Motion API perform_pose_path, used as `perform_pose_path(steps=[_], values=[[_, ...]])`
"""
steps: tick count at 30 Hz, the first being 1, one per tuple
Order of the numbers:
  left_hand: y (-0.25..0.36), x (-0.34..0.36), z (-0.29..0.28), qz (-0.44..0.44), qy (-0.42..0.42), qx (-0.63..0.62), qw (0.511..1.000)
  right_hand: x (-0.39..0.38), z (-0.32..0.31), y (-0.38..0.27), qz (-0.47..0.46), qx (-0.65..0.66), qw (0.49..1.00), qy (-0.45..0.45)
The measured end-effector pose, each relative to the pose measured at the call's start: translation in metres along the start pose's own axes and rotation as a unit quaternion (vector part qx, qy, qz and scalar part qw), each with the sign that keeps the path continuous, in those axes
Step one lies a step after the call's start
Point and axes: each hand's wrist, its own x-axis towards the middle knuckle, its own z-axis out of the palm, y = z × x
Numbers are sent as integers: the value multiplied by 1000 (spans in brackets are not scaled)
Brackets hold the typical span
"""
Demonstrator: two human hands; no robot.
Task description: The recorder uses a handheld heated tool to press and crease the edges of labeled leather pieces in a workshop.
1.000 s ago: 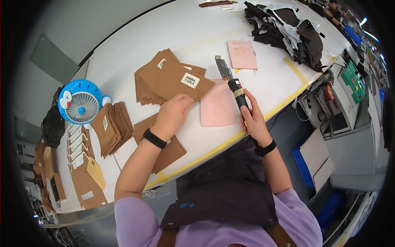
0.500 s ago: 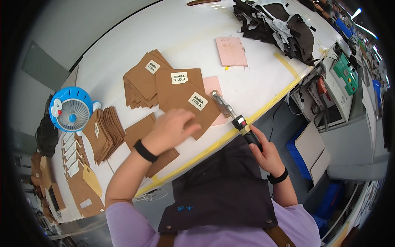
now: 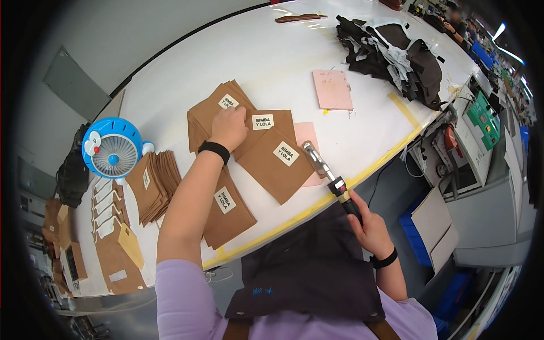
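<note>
On the white desk (image 3: 272, 62), near its front edge, brown leather pieces with white labels lie fanned out. Left hand (image 3: 228, 128) rests flat, fingers spread, on the stack of brown pieces (image 3: 212, 110) at the back of the fan; a black wristband sits on that wrist. Right hand (image 3: 371, 229) hangs off the desk's front edge, closed around the black handle of a metal-headed tool (image 3: 326, 173); the tool's head rests at the right corner of the front brown piece (image 3: 275, 164), over a pale pink sheet (image 3: 307, 135) that shows from beneath. Another labelled brown piece (image 3: 226, 209) lies beside the left forearm, partly hidden by it. Further left: a second pile of brown pieces (image 3: 154, 186), then a blue and white desk fan (image 3: 112, 148). Well apart, toward the back: a pink pad (image 3: 332, 89) and a heap of dark leather parts (image 3: 396, 54). A yellow strip (image 3: 317, 207) runs along the desk's front edge. A dark apron (image 3: 309, 272) covers the lap below.
</note>
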Motion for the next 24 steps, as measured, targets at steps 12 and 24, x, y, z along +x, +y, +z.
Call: perform_pose_path(steps=[12, 24], values=[[-6, 7, -35, 20, 75, -175, 981, 2, -3, -2, -1, -3, 1000, -3], [50, -71, -18, 278, -1, -131, 951, 0, -5, -4, 27, 58, 998, -7]])
